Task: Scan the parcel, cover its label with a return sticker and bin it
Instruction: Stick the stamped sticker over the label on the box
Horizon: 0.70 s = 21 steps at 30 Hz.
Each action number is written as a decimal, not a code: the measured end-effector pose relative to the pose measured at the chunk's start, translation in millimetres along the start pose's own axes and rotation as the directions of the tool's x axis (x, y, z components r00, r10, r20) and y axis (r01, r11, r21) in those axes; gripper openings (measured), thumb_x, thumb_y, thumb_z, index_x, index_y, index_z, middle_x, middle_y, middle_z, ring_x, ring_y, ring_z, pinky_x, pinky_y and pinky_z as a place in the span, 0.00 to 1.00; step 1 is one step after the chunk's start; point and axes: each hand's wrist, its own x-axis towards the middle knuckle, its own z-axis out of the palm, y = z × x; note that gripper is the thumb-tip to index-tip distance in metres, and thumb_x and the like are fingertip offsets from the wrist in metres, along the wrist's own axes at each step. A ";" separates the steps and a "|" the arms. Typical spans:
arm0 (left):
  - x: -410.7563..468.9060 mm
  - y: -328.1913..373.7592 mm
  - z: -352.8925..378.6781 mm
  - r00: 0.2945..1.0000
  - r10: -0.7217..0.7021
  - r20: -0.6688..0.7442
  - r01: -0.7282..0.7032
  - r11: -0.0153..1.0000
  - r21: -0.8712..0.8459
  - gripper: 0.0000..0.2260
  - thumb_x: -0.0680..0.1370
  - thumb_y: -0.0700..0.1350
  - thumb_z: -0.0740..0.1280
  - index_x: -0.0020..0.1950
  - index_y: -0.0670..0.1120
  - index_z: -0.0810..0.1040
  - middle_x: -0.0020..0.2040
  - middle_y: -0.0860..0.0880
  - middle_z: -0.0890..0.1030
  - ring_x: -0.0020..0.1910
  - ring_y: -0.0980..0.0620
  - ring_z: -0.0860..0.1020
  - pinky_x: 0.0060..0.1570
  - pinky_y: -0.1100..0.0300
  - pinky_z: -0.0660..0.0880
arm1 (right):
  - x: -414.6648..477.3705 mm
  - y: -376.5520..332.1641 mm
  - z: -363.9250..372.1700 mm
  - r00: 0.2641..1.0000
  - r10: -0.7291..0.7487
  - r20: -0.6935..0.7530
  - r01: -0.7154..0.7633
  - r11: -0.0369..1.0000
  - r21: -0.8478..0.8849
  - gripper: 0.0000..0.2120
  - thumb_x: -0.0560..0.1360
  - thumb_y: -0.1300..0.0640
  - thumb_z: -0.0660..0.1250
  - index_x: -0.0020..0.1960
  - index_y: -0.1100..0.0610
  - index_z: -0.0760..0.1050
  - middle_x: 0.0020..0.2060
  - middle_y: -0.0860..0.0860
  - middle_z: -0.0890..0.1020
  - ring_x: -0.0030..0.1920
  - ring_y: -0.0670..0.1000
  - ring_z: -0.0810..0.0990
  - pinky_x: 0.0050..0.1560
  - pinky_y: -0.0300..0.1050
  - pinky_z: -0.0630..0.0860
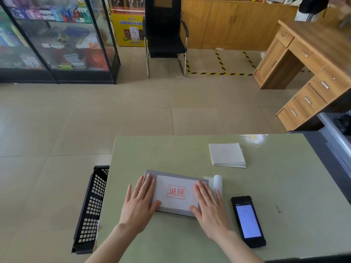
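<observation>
A flat grey parcel (176,212) lies on the green table (171,152) in front of me. A white return sticker (176,192) with a red stamped mark covers most of its top. My left hand (139,204) lies flat on the parcel's left end, fingers spread over the sticker's left edge. My right hand (209,205) presses flat on the sticker's right edge. A curled strip of white backing paper (217,184) lies just right of the parcel. The black handheld scanner (247,221) rests face up with a lit screen, right of my right hand.
A stack of white sticker sheets (227,154) sits at the table's far right. A black perforated bin (91,207) stands on the floor against the table's left edge. Beyond are a black chair (165,35), glass display cases (57,38) and a wooden desk (311,59).
</observation>
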 end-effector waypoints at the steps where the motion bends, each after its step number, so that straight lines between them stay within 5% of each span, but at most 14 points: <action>1: -2.1 0.9 -2.3 1.000 -0.004 -0.009 0.004 1.000 -0.015 0.33 0.78 0.65 0.41 0.78 0.51 0.38 0.78 0.52 0.34 0.76 0.50 0.32 0.74 0.50 0.36 | 2.8 0.1 -2.4 1.000 0.006 -0.005 -0.006 1.000 0.020 0.33 0.77 0.37 0.40 0.76 0.50 0.35 0.75 0.43 0.34 0.75 0.44 0.33 0.73 0.47 0.29; 4: -15.4 11.6 -13.0 0.987 -0.020 -0.158 0.005 0.995 -0.097 0.27 0.80 0.58 0.52 0.75 0.46 0.66 0.77 0.44 0.63 0.76 0.42 0.62 0.72 0.46 0.63 | 17.6 2.7 -14.4 0.992 0.108 -0.065 -0.100 0.989 0.113 0.30 0.80 0.41 0.48 0.77 0.50 0.45 0.77 0.46 0.43 0.77 0.47 0.43 0.76 0.47 0.38; 6: -28.7 21.9 -10.4 0.956 -0.027 -0.293 -0.029 0.982 -0.185 0.20 0.78 0.55 0.59 0.66 0.47 0.74 0.61 0.47 0.76 0.56 0.43 0.79 0.51 0.50 0.78 | 28.1 10.3 -23.4 0.982 0.174 -0.076 -0.160 0.974 0.157 0.28 0.80 0.43 0.50 0.77 0.50 0.47 0.78 0.48 0.49 0.77 0.48 0.47 0.77 0.49 0.45; 9: -42.9 38.4 0.3 0.966 -0.042 -0.254 -0.022 0.969 -0.245 0.26 0.70 0.48 0.75 0.67 0.50 0.73 0.51 0.50 0.77 0.43 0.49 0.80 0.39 0.57 0.78 | 37.7 23.5 -30.0 0.986 0.166 0.003 -0.164 0.970 0.180 0.27 0.80 0.45 0.52 0.77 0.49 0.51 0.77 0.48 0.56 0.77 0.49 0.52 0.76 0.52 0.50; 11: -44.4 48.3 5.0 0.980 -0.056 -0.192 0.021 0.984 -0.179 0.24 0.74 0.55 0.69 0.69 0.50 0.74 0.56 0.48 0.80 0.49 0.47 0.81 0.43 0.54 0.80 | 36.5 28.7 -28.2 0.990 0.140 0.022 -0.142 0.967 0.212 0.25 0.80 0.46 0.54 0.76 0.49 0.56 0.75 0.47 0.62 0.76 0.49 0.56 0.75 0.51 0.53; 13: -43.5 57.7 -0.8 0.989 -0.127 -0.070 0.118 0.985 -0.124 0.30 0.78 0.66 0.47 0.70 0.51 0.74 0.66 0.45 0.77 0.61 0.42 0.78 0.55 0.47 0.78 | 31.0 31.5 -26.0 0.992 0.127 0.000 -0.123 0.961 0.247 0.24 0.80 0.46 0.55 0.74 0.49 0.59 0.73 0.47 0.66 0.75 0.49 0.59 0.74 0.50 0.56; 16: -31.3 63.1 5.3 0.983 -0.186 0.002 0.185 0.981 -0.065 0.44 0.67 0.72 0.27 0.79 0.57 0.52 0.81 0.48 0.49 0.79 0.45 0.51 0.75 0.43 0.52 | 20.0 35.3 -22.4 0.994 0.099 -0.050 -0.085 0.967 0.242 0.23 0.79 0.45 0.57 0.72 0.51 0.65 0.68 0.47 0.73 0.70 0.50 0.67 0.71 0.46 0.62; 18: -17.3 61.3 4.3 0.976 -0.215 0.027 0.217 0.972 -0.091 0.43 0.66 0.73 0.27 0.79 0.58 0.43 0.80 0.50 0.38 0.79 0.47 0.39 0.76 0.43 0.44 | 12.3 36.5 -18.5 0.996 0.063 -0.070 -0.045 0.971 0.233 0.21 0.78 0.45 0.57 0.69 0.51 0.69 0.65 0.47 0.76 0.67 0.49 0.71 0.70 0.44 0.64; 21: 7.7 61.7 -4.3 0.965 -0.250 0.078 0.258 0.958 -0.123 0.37 0.73 0.72 0.40 0.78 0.58 0.41 0.79 0.49 0.34 0.78 0.47 0.35 0.76 0.39 0.44 | 5.5 38.0 -11.8 0.996 -0.029 -0.088 0.055 0.949 0.309 0.16 0.78 0.50 0.60 0.63 0.52 0.76 0.58 0.48 0.81 0.62 0.49 0.75 0.68 0.43 0.65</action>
